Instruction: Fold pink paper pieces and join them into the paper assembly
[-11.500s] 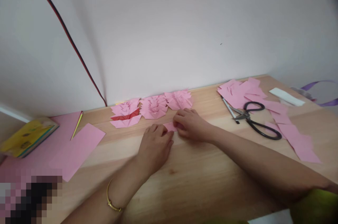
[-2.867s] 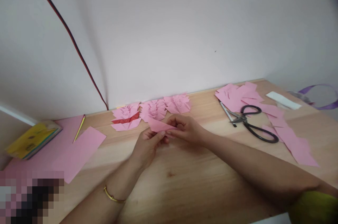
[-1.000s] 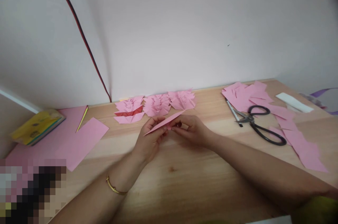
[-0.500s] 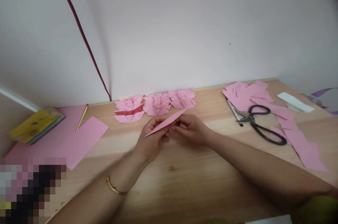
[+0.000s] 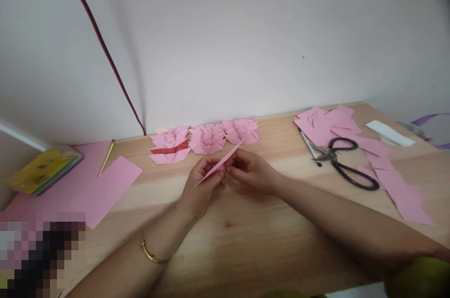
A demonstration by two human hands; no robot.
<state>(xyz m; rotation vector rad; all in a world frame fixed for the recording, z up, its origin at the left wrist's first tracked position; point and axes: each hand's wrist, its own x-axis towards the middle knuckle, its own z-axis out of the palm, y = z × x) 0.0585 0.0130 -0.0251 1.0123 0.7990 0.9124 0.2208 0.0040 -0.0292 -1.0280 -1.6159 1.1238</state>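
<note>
A piece of pink paper [image 5: 222,161] is held up at a slant above the middle of the wooden table [image 5: 253,242], seen nearly edge-on. My left hand [image 5: 202,185] is closed on its lower left part, thumb in front and fingers behind. From the right, my right hand [image 5: 251,172] pinches the paper's near edge with thumb and curled fingers; the exact grip is partly hidden. Just beyond the hands lie three stacks of folded pink paper pieces [image 5: 207,139] along the wall, the left one with a red folded piece [image 5: 172,146] in it.
At right lie black-handled scissors [image 5: 332,155], a pen [image 5: 309,144] and scattered pink paper pieces [image 5: 401,195], with a white strip [image 5: 390,133] beyond. At left are large pink sheets [image 5: 116,190], a yellow pencil [image 5: 106,158] and a yellow packet [image 5: 45,167]. A cable [image 5: 101,40] runs down the wall.
The pink paper has tilted more steeply and shows a narrower face. Both hands keep hold of it, with the right fingers shifted slightly. The whole view has moved a little.
</note>
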